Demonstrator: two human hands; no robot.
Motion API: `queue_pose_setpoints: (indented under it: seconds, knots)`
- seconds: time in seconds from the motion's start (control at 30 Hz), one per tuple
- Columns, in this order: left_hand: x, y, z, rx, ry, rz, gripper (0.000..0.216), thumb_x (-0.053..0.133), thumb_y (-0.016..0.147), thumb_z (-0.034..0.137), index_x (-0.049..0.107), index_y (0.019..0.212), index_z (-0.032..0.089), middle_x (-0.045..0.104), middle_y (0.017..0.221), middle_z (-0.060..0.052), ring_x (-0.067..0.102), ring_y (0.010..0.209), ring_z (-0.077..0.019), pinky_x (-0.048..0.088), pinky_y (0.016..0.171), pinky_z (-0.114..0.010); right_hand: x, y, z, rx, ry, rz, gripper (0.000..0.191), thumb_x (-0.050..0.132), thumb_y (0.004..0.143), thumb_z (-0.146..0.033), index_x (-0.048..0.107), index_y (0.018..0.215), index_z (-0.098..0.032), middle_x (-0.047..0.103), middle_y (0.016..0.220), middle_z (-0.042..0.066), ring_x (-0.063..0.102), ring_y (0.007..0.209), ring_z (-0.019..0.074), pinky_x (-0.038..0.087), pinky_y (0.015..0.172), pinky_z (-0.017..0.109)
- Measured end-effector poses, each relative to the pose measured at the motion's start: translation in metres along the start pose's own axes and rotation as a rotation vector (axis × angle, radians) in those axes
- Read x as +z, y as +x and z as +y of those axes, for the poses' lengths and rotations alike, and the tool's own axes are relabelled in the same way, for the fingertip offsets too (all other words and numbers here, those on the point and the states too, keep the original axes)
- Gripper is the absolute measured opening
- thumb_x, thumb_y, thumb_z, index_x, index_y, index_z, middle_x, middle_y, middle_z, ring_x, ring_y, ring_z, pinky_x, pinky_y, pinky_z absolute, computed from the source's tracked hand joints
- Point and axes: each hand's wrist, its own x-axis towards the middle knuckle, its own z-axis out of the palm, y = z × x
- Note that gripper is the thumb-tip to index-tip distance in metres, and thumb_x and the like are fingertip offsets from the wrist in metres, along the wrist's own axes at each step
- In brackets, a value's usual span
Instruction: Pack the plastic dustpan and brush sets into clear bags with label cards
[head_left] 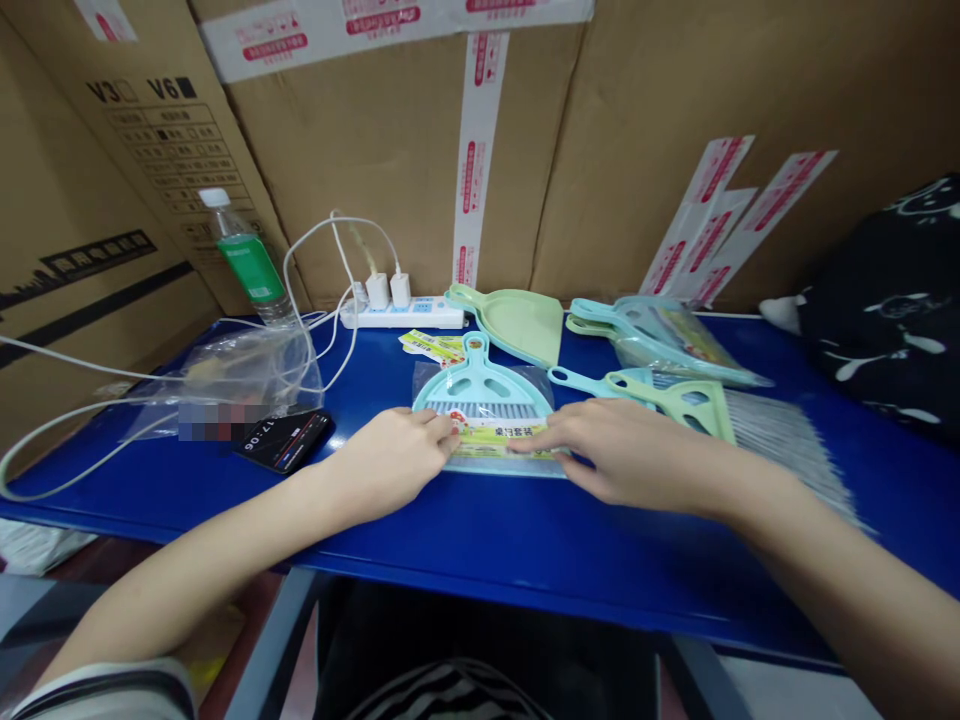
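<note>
A light-blue dustpan with a grey-bristled hand brush (480, 385) lies flat in a clear plastic bag, its handle pointing away from me. Across it runs a yellow-green label card (491, 436). My left hand (401, 452) has its fingers curled over the package's left edge, next to the card's end. From the other side, my right hand (626, 450) rests on the card with its index finger stretched out and its thumb apart, near the package's right edge. Just beyond the right hand lie a blue brush handle (581, 380) and a green brush (690, 405) with long grey bristles.
Behind are green dustpans (521, 320), a bagged blue set (667, 335) and loose label cards (431, 346). A power strip (442, 314), white cables, a bottle (251, 262) and a phone (285, 440) occupy the left. Cardboard (375, 150) walls the blue table (480, 540); dark fabric (885, 310) sits right.
</note>
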Motion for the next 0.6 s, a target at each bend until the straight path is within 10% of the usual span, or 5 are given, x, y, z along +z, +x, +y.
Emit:
queue_pose_setpoints:
  seconds: [0.6]
  knots:
    - [-0.014,-0.012,-0.024,-0.155,-0.119,-0.053,0.038,0.048,0.076,0.001,0.076,0.088,0.024,0.059,0.075,-0.005,0.054,0.078,-0.0193,0.049,0.077,-0.033,-0.011,-0.004,0.005,0.237,-0.095,-0.073,0.039,0.044,0.077,-0.011,0.077,0.089,-0.028,0.076,0.085,0.002,0.068,0.075,0.0217,0.044,0.061,0.03]
